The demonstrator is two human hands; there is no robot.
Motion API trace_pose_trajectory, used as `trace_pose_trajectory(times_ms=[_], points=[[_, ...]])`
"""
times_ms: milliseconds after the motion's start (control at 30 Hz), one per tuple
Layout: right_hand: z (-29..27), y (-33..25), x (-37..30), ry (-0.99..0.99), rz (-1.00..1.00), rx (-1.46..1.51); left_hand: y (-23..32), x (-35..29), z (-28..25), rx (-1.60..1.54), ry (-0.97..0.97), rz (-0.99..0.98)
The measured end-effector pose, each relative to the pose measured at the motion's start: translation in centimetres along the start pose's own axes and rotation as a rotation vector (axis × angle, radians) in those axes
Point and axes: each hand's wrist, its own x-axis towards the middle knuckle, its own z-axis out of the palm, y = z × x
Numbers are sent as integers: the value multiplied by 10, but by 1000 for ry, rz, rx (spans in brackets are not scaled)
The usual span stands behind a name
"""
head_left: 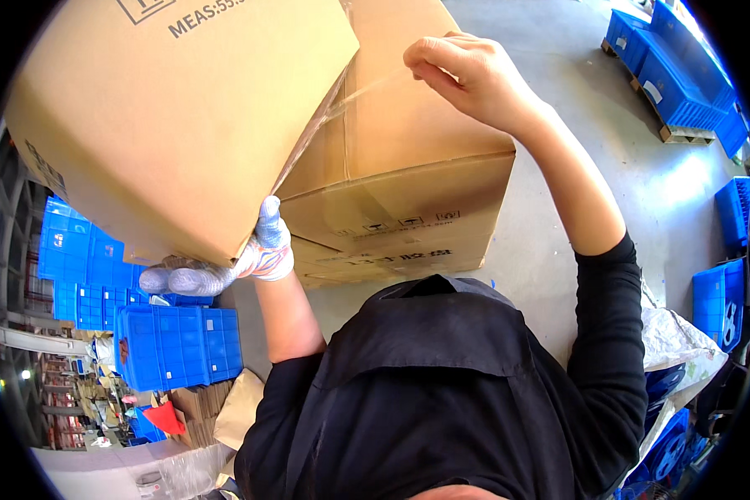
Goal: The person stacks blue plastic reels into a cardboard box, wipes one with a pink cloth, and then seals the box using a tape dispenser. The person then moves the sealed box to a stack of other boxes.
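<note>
My left hand point(267, 248), in a grey-white knit glove, holds a tilted cardboard box point(183, 125) by its lower corner. The thumb lies along its edge and the fingers spread under it. Behind and to the right stands a larger cardboard box point(425, 192) with dark printed marks on its side. My bare right hand point(471, 75) is raised over that box, its fingers closed in a pinch. A thin strip of clear tape point(367, 93) stretches from the tilted box's edge toward these fingers. The exact grip on the tape is partly hidden.
Blue plastic crates point(179, 346) are stacked at the left, beside flattened cardboard point(204, 412). More blue crates point(671, 75) sit on a wooden pallet point(687, 135) at the far right. A silvery sheet point(679, 337) lies near my right elbow. Grey floor point(550, 192) shows beside the larger box.
</note>
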Motion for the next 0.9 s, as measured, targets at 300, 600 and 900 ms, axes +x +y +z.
trace_pose_trajectory(times_ms=[300,600,900], points=[[-20,13,-16,-185,-365,-417,-21,5,6,31,28,28],[-15,2,17,7,-202,-279,-24,24,9,138,29,90],[-8,-28,50,-33,-236,-177,8,-23,-25,253,-33,89]])
